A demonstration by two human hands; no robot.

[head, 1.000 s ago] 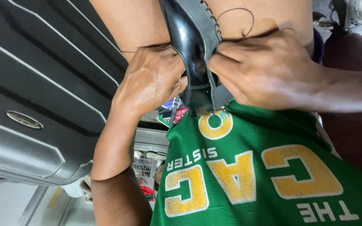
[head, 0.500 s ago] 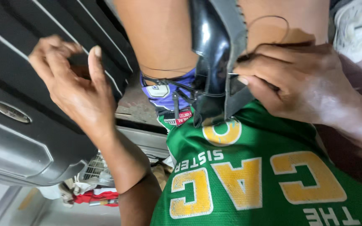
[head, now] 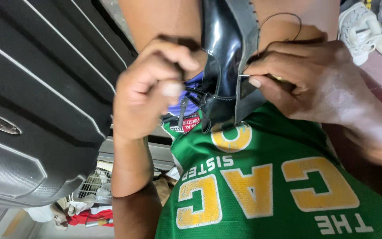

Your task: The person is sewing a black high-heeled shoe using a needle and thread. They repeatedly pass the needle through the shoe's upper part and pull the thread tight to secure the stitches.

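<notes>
- The right hand [head: 328,84] has its fingers [head: 261,76] pressed together in a pinch on what looks like a thin needle or awl tip against the grey sole edge [head: 244,48] of the black glossy shoe [head: 219,57]; the tool itself is too small to name with certainty.
- The left hand [head: 149,88] is curled into a loose fist beside the shoe's upper, thumb and forefinger closed on something thin, apparently the dark thread [head: 284,20]; blur hides the exact contact.
- The shoe rests between the bare knees, heel end toward the chest, just above the green jersey [head: 266,177] with yellow letters.
- To stitch well here, I judge the right-hand pinch should stay close to the sole edge so the point enters square, while the left hand keeps the thread taut and clear of the loop rising behind the shoe, since slack there could snag.
- Holding the shoe firmly between the knees would keep the seam from twisting.
- Count: one black shoe in work, one loop of thread, two hands.
- Further out: one dark grey hard-shell suitcase [head: 32,102] on the left, one white sneaker [head: 361,31] at the upper right, and a heap of cloth and a wire basket [head: 91,190] low on the left.
</notes>
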